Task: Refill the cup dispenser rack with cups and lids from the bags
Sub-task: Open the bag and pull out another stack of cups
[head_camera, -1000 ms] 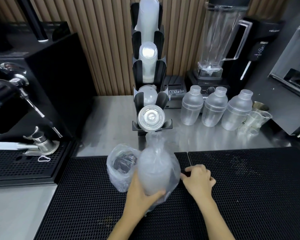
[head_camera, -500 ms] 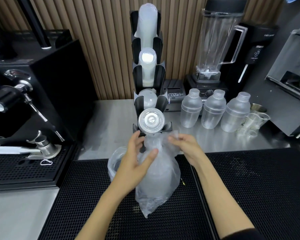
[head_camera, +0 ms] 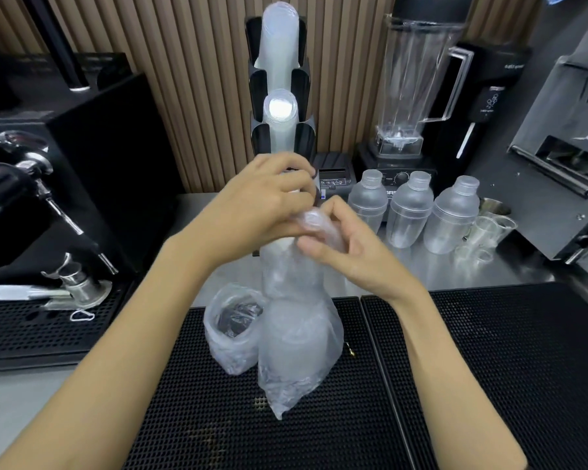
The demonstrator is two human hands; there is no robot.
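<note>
At the centre of the frame, the twisted neck of the tall bag (head_camera: pixel 297 337) is pinched between the curled fingers of the left hand (head_camera: pixel 255 205) and the thumb and fingers of the right hand (head_camera: pixel 345 252). The bag is held upright, its bottom on the black mat (head_camera: pixel 489 368), and pale stacked ware is dimly seen through it; cups or lids cannot be told.

If the neck is pulled apart sharply, the thin plastic may be torn and the stack spilled. The shorter bag (head_camera: pixel 231 327), touching its left side, may be knocked over.

Directly behind the hands the dispenser rack (head_camera: pixel 279 106) is seen, with cup stacks in its upper slots.

A steel counter (head_camera: pixel 510 269) is seen beyond the mat, with three shaker bottles (head_camera: pixel 409 215) and a blender (head_camera: pixel 418 72) at upper right, a coffee machine (head_camera: pixel 65 184) at left, and a slatted wall behind.
</note>
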